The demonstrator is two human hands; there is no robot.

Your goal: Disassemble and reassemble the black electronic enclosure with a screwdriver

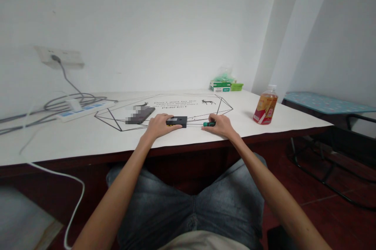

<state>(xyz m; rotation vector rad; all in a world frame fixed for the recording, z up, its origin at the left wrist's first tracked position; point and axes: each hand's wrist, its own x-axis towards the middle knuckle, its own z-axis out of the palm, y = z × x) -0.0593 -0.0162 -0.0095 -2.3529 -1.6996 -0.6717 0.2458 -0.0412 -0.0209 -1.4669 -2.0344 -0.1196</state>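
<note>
My left hand point(161, 124) is closed around the left end of a small black box point(179, 120), thumb along its near side and fingers over the top. The box rests on the white table near the front edge. To its right, my right hand point(221, 124) grips a green and black screwdriver point(209, 124) by the handle. Its thin shaft lies level and points left towards the box; I cannot tell whether the tip touches it. A few tiny dark specks point(194, 117) lie on the table between the hands, too small to name.
A dark phone point(143, 114) lies left of my left hand. Farther left are a power strip point(80, 112) and coiled cables point(67, 101). A drink bottle point(266, 105) stands at the right. Green and white boxes point(220, 86) sit by the wall. The table's front edge point(188, 145) is close to my lap.
</note>
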